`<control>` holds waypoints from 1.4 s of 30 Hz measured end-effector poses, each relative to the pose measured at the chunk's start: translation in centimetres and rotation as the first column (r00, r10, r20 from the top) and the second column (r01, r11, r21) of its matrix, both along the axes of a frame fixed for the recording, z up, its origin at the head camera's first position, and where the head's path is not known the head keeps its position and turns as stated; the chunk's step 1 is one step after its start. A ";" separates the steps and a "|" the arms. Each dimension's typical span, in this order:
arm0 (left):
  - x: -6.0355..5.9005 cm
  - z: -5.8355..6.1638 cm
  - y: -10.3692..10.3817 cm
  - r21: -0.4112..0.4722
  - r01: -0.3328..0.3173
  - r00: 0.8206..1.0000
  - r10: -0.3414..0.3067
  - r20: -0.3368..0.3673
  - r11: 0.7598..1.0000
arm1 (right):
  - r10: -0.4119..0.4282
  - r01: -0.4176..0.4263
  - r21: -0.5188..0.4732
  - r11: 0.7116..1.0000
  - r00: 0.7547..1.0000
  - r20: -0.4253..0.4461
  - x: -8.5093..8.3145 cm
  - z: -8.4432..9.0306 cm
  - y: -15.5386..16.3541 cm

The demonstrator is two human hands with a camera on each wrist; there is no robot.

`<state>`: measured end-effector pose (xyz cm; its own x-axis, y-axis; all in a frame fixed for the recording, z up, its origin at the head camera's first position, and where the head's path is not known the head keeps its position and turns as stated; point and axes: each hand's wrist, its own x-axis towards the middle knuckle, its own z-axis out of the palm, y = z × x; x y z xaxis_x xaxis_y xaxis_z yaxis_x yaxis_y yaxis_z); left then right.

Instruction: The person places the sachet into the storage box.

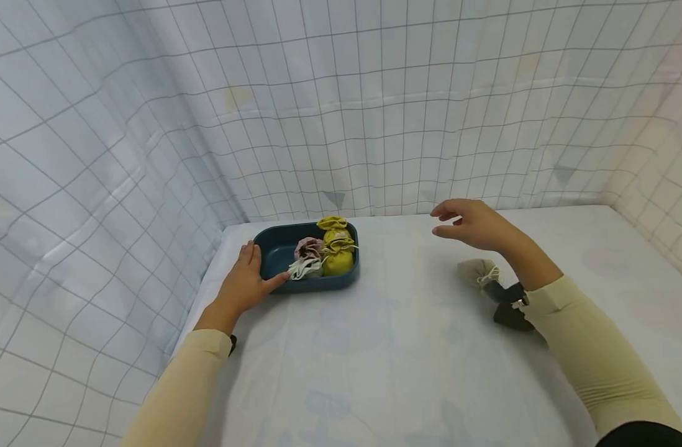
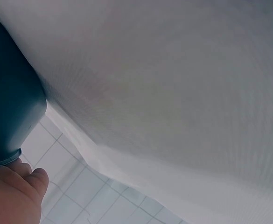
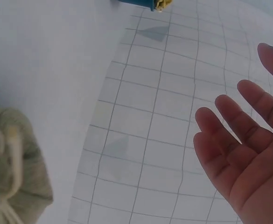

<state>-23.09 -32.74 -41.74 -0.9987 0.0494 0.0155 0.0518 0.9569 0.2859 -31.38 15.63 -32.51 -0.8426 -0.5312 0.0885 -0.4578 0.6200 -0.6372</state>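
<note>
Steadying the dark blue tray [image 1: 274,248] with my left hand [image 1: 246,282], fingers laid flat on its near-left rim and gripping nothing, I hold my right hand [image 1: 472,223] open and empty in the air, so the beige pouch [image 1: 477,272] lying on the table just beneath my right wrist is best taken by its drawstring neck. Two yellow pouches [image 1: 336,248], a pink one and a white one already crowd the tray's right end. White cloth [image 1: 374,347] covers the table, and grid-patterned sheeting [image 1: 374,112] walls it in.
</note>
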 end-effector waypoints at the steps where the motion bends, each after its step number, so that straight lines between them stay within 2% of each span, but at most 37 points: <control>1: 0.0 0.0 0.0 -0.001 0.000 1.000 0.000 0.000 1.000 | -0.014 0.014 0.001 1.000 1.000 -0.002 0.3 -0.2 0.4; 10: 0.1 0.3 0.0 -0.008 0.006 1.000 -0.006 0.000 1.000 | -0.085 0.084 0.020 0.996 0.996 0.010 2.9 -2.5 3.0; 20: 0.1 0.3 -0.1 -0.008 0.009 1.000 -0.009 0.003 1.000 | -0.133 0.132 0.006 0.991 0.991 0.035 4.6 -4.6 4.8; 33: 0.1 0.2 0.1 0.005 0.006 1.000 -0.006 0.023 1.000 | -0.198 0.195 0.056 0.979 0.979 0.053 5.8 -6.9 5.8; 42: 0.1 0.4 0.1 0.002 0.009 1.000 -0.009 0.017 1.000 | -0.203 0.200 0.060 0.978 0.977 0.058 6.0 -8.0 6.1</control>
<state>-22.94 -32.69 -41.38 -0.9983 0.0586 -0.0010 0.0558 0.9558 0.2886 -25.43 21.72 -40.51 -0.9357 -0.3526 0.0075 -0.2798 0.7291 -0.6246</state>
